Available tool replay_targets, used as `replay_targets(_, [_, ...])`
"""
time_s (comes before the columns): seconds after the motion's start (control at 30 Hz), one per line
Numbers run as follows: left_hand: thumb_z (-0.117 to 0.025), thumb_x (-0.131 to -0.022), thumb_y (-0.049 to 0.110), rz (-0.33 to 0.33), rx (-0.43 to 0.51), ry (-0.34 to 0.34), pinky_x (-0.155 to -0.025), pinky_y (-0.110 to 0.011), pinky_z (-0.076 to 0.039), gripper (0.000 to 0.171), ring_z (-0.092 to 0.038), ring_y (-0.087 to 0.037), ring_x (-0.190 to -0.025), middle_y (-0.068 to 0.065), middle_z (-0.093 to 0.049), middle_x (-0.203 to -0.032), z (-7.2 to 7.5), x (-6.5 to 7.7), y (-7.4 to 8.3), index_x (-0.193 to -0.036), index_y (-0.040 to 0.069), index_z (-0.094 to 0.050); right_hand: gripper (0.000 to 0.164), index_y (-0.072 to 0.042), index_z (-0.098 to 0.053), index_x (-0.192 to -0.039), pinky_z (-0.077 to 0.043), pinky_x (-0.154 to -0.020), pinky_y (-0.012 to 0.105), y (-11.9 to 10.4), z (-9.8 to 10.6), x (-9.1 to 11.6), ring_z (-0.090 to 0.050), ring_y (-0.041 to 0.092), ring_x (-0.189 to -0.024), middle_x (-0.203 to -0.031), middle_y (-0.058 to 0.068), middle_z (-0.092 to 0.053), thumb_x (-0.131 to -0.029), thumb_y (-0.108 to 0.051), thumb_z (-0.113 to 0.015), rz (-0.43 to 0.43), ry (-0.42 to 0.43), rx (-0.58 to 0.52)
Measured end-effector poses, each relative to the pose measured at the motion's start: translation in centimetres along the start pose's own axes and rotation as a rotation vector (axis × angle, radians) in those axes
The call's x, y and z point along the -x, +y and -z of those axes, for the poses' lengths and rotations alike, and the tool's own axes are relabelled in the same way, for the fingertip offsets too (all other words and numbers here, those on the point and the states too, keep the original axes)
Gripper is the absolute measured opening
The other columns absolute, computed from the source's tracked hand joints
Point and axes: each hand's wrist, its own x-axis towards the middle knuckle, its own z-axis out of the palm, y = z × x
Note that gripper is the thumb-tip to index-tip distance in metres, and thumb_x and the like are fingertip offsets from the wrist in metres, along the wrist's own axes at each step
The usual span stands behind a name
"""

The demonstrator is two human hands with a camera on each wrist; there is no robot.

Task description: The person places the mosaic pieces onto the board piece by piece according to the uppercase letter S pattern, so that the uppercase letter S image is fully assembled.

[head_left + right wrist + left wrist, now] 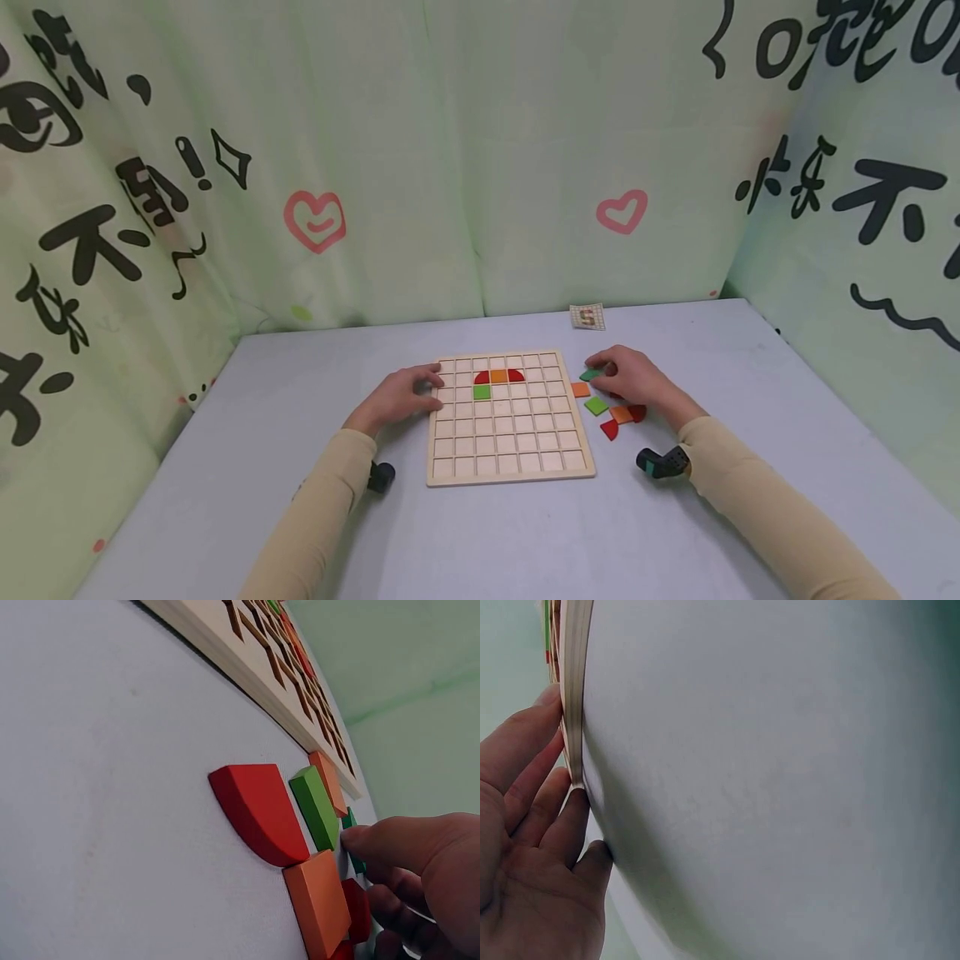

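A wooden grid board point(512, 442) lies on the table. Its cells hold two red quarter-round blocks point(515, 375), an orange square block point(498, 376) and a light green square block point(482, 392). My left hand point(397, 397) rests its fingertips against the board's left edge. To the right of the board, my right hand point(632, 375) pinches a dark green block point(589, 375) between thumb and fingers. Close below that hand lie a light green block point(315, 806), orange blocks point(319, 900) and red blocks point(259, 810). The curled fingers partly hide the dark green block.
A small printed card point(587, 317) lies at the table's back edge. Pale green curtains point(525, 167) with black writing and pink hearts enclose the table point(480, 542) at the back and sides. Each wrist wears a small black camera point(663, 462).
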Motion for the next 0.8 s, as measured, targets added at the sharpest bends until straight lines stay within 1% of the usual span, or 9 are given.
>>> replay_targets(0.07, [-0.077, -0.088, 0.015, 0.003, 0.000, -0.001, -0.123, -0.050, -0.028, 0.029, -0.031, -0.030, -0.151, -0.003, -0.046, -0.157, 0.0, -0.1, 0.0, -0.116, 0.011, -0.070, 0.037, 0.001, -0.066, -0.127, -0.044, -0.065, 0.028, 0.0, 0.1, 0.1, -0.051, 0.022, -0.086, -0.103, 0.013, -0.061, -0.093, -0.013, -0.066, 0.019, -0.005, 0.007])
replay_targets(0.13, [-0.077, -0.088, 0.015, 0.002, -0.004, -0.001, -0.123, -0.050, -0.029, 0.029, -0.031, -0.030, -0.151, -0.003, -0.046, -0.157, 0.0, -0.1, -0.1, -0.116, 0.011, -0.070, 0.036, 0.000, -0.067, -0.126, -0.043, -0.065, 0.028, -0.2, 0.2, 0.2, -0.050, 0.022, -0.086, -0.103, 0.013, -0.061, -0.093, -0.014, -0.067, 0.037, -0.007, 0.014])
replay_targets(0.3, [-0.077, -0.088, 0.014, -0.005, -0.009, -0.002, -0.123, -0.050, -0.028, 0.029, -0.032, -0.031, -0.151, -0.004, -0.046, -0.157, 0.1, -0.2, -0.2, -0.116, 0.011, -0.070, 0.032, 0.000, -0.068, -0.123, -0.047, -0.073, 0.030, -0.4, 0.3, 0.2, -0.052, 0.023, -0.090, -0.108, 0.014, -0.064, -0.094, -0.014, -0.067, 0.054, -0.005, 0.028])
replay_targets(0.5, [-0.077, -0.088, 0.014, -0.006, -0.006, -0.001, -0.123, -0.050, -0.028, 0.029, -0.031, -0.031, -0.151, -0.004, -0.046, -0.156, 0.1, -0.2, -0.2, -0.115, 0.011, -0.070, 0.033, 0.001, -0.066, -0.123, -0.052, -0.081, 0.034, -0.6, 0.1, 0.2, -0.056, 0.023, -0.091, -0.111, 0.015, -0.067, -0.095, -0.015, -0.066, 0.034, 0.002, 0.011])
replay_targets(0.6, [-0.077, -0.088, 0.014, -0.005, -0.004, -0.001, -0.123, -0.049, -0.028, 0.029, -0.032, -0.030, -0.151, -0.003, -0.046, -0.156, 0.0, -0.3, -0.2, -0.115, 0.011, -0.070, 0.033, 0.001, -0.064, -0.124, -0.055, -0.082, 0.036, -0.8, 0.1, 0.2, -0.059, 0.023, -0.092, -0.113, 0.016, -0.067, -0.095, -0.015, -0.065, 0.025, 0.014, 0.001])
replay_targets(0.8, [-0.078, -0.087, 0.014, 0.002, 0.000, 0.002, -0.124, -0.048, -0.028, 0.030, -0.031, -0.029, -0.151, -0.003, -0.047, -0.156, -0.1, -0.2, -0.2, -0.116, 0.010, -0.070, 0.034, 0.001, -0.063, -0.126, -0.055, -0.085, 0.039, -1.7, -0.2, 0.3, -0.060, 0.024, -0.095, -0.116, 0.017, -0.068, -0.096, -0.016, -0.064, 0.053, 0.032, -0.025])
